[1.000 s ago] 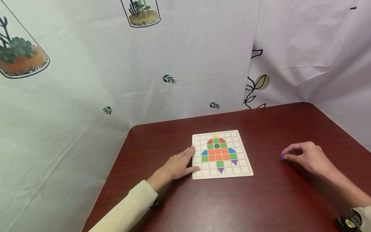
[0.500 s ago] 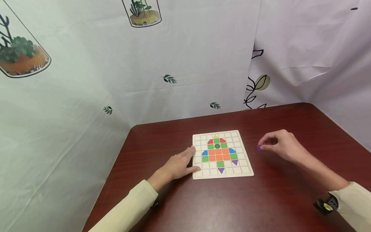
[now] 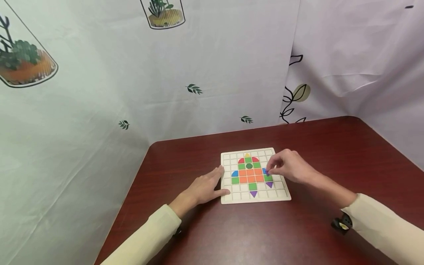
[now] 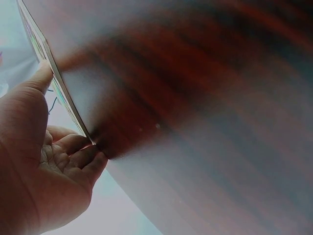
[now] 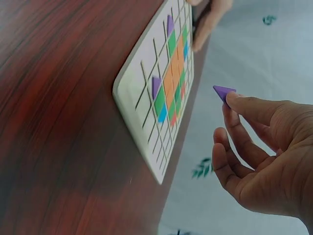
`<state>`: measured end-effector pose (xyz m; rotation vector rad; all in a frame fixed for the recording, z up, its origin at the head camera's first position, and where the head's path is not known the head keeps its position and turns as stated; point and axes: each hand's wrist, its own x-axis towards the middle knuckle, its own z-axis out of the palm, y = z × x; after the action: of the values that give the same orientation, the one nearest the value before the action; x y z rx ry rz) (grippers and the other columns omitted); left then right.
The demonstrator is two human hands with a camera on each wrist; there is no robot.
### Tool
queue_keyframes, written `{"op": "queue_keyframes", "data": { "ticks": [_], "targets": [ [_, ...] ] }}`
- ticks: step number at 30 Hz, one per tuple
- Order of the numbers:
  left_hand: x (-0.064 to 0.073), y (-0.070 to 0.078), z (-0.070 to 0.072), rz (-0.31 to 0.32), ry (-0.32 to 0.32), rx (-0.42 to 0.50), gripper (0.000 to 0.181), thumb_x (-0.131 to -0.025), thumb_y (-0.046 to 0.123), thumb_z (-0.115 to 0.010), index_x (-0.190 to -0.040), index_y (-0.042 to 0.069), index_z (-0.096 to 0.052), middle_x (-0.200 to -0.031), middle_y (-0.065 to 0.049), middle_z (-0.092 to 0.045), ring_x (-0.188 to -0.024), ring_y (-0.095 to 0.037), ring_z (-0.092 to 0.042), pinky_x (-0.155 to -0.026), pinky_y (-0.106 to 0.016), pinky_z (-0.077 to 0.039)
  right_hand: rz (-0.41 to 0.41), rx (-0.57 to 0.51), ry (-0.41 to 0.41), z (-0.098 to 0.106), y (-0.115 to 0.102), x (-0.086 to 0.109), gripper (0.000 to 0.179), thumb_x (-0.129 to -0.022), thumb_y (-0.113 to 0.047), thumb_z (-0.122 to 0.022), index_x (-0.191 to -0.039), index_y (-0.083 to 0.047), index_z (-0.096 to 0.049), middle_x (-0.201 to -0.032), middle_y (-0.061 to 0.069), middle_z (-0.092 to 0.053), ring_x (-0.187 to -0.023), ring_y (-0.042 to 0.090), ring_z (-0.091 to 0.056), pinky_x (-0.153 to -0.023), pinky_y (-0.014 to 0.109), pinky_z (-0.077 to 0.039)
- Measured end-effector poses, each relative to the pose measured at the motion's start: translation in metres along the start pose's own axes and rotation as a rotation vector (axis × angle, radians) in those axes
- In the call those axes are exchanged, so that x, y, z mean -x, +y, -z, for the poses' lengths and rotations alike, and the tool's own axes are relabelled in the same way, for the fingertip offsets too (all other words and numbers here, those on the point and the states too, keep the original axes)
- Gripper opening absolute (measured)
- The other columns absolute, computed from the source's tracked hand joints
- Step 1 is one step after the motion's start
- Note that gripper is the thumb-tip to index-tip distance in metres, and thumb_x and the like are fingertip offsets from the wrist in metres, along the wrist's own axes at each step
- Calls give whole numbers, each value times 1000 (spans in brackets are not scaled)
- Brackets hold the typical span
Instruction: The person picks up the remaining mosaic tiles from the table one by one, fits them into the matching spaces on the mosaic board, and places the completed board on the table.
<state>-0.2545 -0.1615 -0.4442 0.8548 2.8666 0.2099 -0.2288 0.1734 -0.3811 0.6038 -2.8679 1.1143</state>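
Note:
A white grid board (image 3: pixel 281 194) lies on the table, bearing a rocket-like pattern of coloured tiles: orange squares (image 3: pixel 250 173), green squares, blue and red rounded pieces, a yellow tip and two purple triangles (image 3: pixel 253 193) at the bottom. My left hand (image 3: pixel 203 187) rests at the board's left edge, fingers fairly straight, thumb over its near left corner. In the left wrist view those fingers touch the board's edge (image 4: pixel 66 95). Between thumb and forefinger, my right hand (image 3: pixel 291 166) pinches a loose purple triangle (image 5: pixel 225 92) above the board's right side, partly covering the right blue piece.
The dark red-brown wooden table (image 3: pixel 212 232) extends around the board. Behind it and at the sides hangs a pale cloth (image 3: pixel 212 55) printed with leaves and potted plants. A dark strap device (image 3: pixel 342 223) sits at my right wrist.
My right hand has moved left from the table's right side to over the board, carrying the purple triangle. The left hand and the board have stayed in place.

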Motion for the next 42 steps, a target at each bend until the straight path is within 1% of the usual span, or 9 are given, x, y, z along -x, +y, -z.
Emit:
{"op": "queue_keyframes", "data": {
  "ticks": [5,9,12,16,19,22,26,37,42],
  "targets": [
    [0,0,0,8,-5,4,97,-100,62,-65,-170,10,-22,-175,-9,-25,-158,-22,-32,-118,-46,-42,55,-6,-37,-17,-9,-11,14,-86,-3,-87,-83,-16,-82,-79,-8,-74,-77,17,-58,-67,30,-47],
    [0,0,0,13,-7,8,98,-100,63,-65,-170,10,-22,-175,-10,-25,-158,-23,-32,-118,-46,-41,60,-40,-69,-31,-15,-19,13,-89,-2,-85,-84,-14,-82,-78,-6,-72,-79,17,-58,-68,30,-47],
    [0,0,0,14,-10,6,97,-100,64,-64,-170,10,-23,-175,-9,-25,-158,-23,-32,-118,-46,-41,57,-71,-93,-42,-17,-25,14,-89,-1,-84,-83,-13,-81,-77,-6,-70,-78,17,-58,-67,30,-47],
    [0,0,1,16,-16,12,97,-100,64,-63,-171,10,-22,-175,-9,-25,-158,-23,-32,-119,-46,-40,64,-81,-114,-58,-18,-31,16,-88,2,-83,-81,-12,-80,-74,-7,-70,-72,13,-58,-65,29,-47],
    [1,0,1,14,-21,14,98,-100,64,-63,-171,11,-21,-175,-9,-24,-157,-23,-33,-119,-46,-40,80,-76,-117,-68,-19,-36,17,-87,4,-83,-80,-11,-79,-73,-8,-70,-70,10,-59,-65,27,-49],
    [1,0,2,5,-13,10,97,-101,64,-63,-171,10,-22,-175,-11,-25,-156,-25,-35,-118,-47,-42,119,-75,-113,-77,-21,-39,18,-86,6,-83,-78,-10,-79,-73,-7,-71,-68,8,-59,-65,26,-50],
    [1,0,3,-2,-3,9,96,-101,63,-63,-170,10,-24,-174,-12,-26,-155,-25,-37,-115,-49,-44,145,-72,-115,-85,-23,-42,17,-86,5,-83,-77,-9,-78,-70,-7,-70,-66,7,-58,-63,26,-50],
    [1,1,3,-12,11,12,94,-101,61,-64,-169,7,-27,-173,-13,-27,-156,-26,-35,-114,-49,-45,110,-23,-110,-102,-28,-50,21,-86,4,-83,-76,-14,-78,-69,-10,-69,-67,5,-60,-65,26,-52],
    [0,-1,2,-14,10,8,95,-101,61,-64,-169,7,-27,-173,-13,-28,-156,-25,-35,-115,-48,-45,108,12,-93,-106,-30,-49,18,-88,1,-84,-78,-14,-79,-72,-10,-70,-65,6,-58,-61,25,-50]
  ]
}}
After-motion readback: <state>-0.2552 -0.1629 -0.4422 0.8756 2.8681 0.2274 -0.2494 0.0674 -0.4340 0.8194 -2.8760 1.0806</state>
